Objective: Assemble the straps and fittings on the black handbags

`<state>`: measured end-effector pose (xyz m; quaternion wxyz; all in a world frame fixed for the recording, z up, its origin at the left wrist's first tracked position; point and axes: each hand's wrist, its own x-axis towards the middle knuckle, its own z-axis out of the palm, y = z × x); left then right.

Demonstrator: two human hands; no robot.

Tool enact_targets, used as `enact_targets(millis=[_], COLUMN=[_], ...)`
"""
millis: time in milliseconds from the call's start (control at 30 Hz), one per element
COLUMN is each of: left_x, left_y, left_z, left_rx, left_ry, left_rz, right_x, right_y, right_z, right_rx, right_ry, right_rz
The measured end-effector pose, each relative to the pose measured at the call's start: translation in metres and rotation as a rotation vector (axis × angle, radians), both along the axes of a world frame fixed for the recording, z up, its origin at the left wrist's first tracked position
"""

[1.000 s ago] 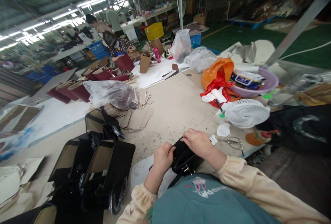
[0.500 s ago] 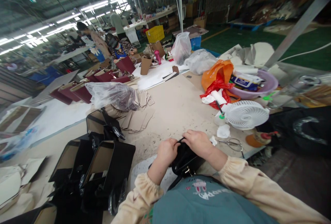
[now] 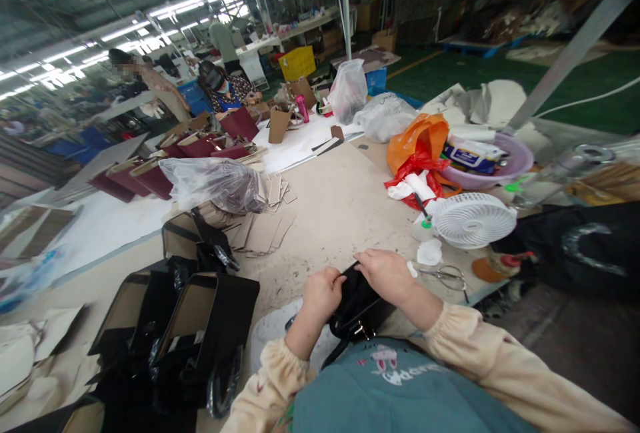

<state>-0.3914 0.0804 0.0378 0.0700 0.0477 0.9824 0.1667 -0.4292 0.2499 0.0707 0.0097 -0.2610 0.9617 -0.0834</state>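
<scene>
A small black handbag [image 3: 357,306] with a gold clasp sits at the near edge of the worktable [image 3: 340,206], right in front of my chest. My left hand [image 3: 323,296] is closed on its top edge at the left. My right hand [image 3: 385,273] curls over the same top edge at the right, fingers pressed onto it. A white pad [image 3: 273,336] lies under the bag. Small scissors [image 3: 445,276] lie just right of my right hand.
Open black bags [image 3: 200,326] with tan linings stand to my left, beside cardboard pieces [image 3: 260,226] and a bagged item [image 3: 215,183]. A white fan [image 3: 473,219], glue bottle [image 3: 423,226], orange and red bags [image 3: 420,146] and a purple basin [image 3: 500,166] sit right. People work at far tables.
My hands drew closer together on the bag's top edge. A person at the far left has walked further left. The view has shifted slightly.
</scene>
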Motion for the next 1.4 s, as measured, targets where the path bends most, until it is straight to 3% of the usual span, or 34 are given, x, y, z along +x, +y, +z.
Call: enact_targets(millis=[200, 500, 800, 967, 1400], left_x=[0.001, -0.012, -0.026, -0.027, -0.022], left_y=[0.001, 0.010, 0.014, 0.014, 0.014], left_z=[0.002, 0.017, 0.000, 0.000, -0.004], left_rx=[-0.002, 0.000, 0.032, 0.059, 0.062], left_ry=[-0.022, -0.077, -0.016, -0.044, 0.008], left_rz=[0.013, -0.044, 0.029, 0.066, 0.006], right_x=[-0.002, -0.006, -0.005, -0.009, -0.011], right_y=[0.001, -0.001, 0.014, 0.016, 0.013], right_z=[-0.001, -0.003, 0.000, 0.000, -0.005], right_rx=[0.016, 0.038, -0.031, -0.018, -0.031], right_ry=[-0.044, -0.063, 0.022, 0.004, 0.009], right_rz=[-0.007, 0.007, -0.029, -0.051, -0.082])
